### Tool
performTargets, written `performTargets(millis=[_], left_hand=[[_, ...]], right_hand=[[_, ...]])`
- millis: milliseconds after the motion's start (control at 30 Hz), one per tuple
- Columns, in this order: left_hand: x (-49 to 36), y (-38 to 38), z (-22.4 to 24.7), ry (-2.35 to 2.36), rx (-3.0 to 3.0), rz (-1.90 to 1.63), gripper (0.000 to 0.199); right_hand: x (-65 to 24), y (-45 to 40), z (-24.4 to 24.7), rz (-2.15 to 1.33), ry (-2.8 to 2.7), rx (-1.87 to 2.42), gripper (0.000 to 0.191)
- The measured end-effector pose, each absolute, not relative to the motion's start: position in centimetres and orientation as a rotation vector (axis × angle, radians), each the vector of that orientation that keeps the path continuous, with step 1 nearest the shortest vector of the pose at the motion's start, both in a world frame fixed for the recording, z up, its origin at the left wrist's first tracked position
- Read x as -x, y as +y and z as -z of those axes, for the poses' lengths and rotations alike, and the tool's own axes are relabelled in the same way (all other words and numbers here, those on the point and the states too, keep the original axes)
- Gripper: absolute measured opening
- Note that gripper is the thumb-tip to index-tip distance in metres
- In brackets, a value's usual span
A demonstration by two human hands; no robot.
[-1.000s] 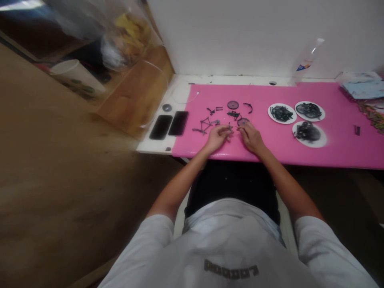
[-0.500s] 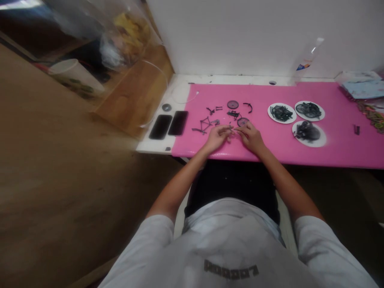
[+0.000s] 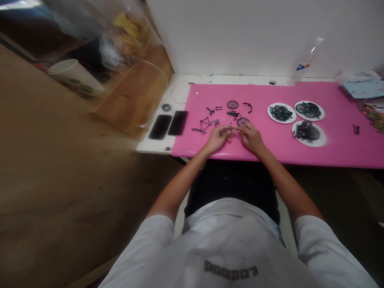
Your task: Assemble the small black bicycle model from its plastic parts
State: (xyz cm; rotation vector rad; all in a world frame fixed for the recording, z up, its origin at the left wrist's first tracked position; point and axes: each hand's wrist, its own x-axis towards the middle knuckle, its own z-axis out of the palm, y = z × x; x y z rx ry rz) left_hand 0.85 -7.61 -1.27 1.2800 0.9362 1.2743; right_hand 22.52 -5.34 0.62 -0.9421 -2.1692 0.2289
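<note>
My left hand (image 3: 219, 138) and my right hand (image 3: 249, 137) meet over the pink mat near the table's front edge. Fingertips of both are pinched round a small part between them, too tiny to name. Just beyond lie pieces of a miniature bicycle: a dark frame (image 3: 205, 125) left of my left hand, a spoked wheel (image 3: 243, 121) close to my right fingers, and another wheel (image 3: 232, 104) farther back. A curved black piece (image 3: 249, 107) rests right of that wheel. Several small dark parts are scattered around them.
Three white plates of dark parts, one being the front plate (image 3: 322, 141), stand on the pink mat (image 3: 339, 154) to the right. Two phones, including a black phone (image 3: 178, 123), lie left. A clear bottle (image 3: 309, 60) stands at the wall. A small black piece (image 3: 356, 129) lies far right.
</note>
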Motion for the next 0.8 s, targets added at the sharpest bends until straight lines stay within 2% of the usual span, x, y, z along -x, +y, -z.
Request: performTargets(millis=[433, 800], left_hand=[[-0.80, -7.86, 0.76, 0.962, -1.273, -1.251, 0.027], [-0.86, -7.79, 1.21, 1.030, -1.335, -1.299, 0.022]], right_hand=[[-22.68, -5.36, -0.54, -0.267, -2.258, 0.928, 0.039], [-22.68, -5.63, -0.62, -0.194, -2.350, 1.035, 0.047]])
